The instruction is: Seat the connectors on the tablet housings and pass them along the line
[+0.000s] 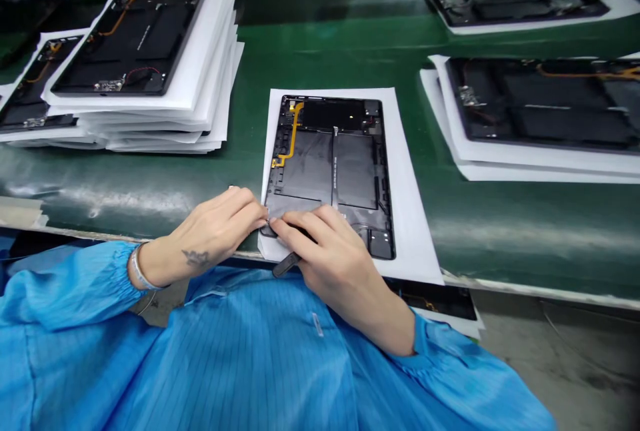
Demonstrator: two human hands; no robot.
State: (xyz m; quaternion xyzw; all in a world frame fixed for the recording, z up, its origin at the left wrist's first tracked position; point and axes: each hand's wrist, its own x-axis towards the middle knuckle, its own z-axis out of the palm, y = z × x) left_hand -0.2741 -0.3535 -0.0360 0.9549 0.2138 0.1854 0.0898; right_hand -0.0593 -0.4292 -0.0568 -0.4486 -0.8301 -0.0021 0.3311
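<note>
One open tablet (355,171) lies on a white sheet (410,217) at the tabletop's (320,64) near edge, between a stack (213,77) at left and another tablet (555,111) at right. The left hand (215,227) has its fingertips close together at the tablet's near left corner (whether they pinch a part cannot be told). The right hand (333,254) closes narrowly around a black tool (287,264). An orange cable (295,134) is in place; the interior appears largely fitted, but uncovered, with handwork at the corner seemingly incomplete.
</note>
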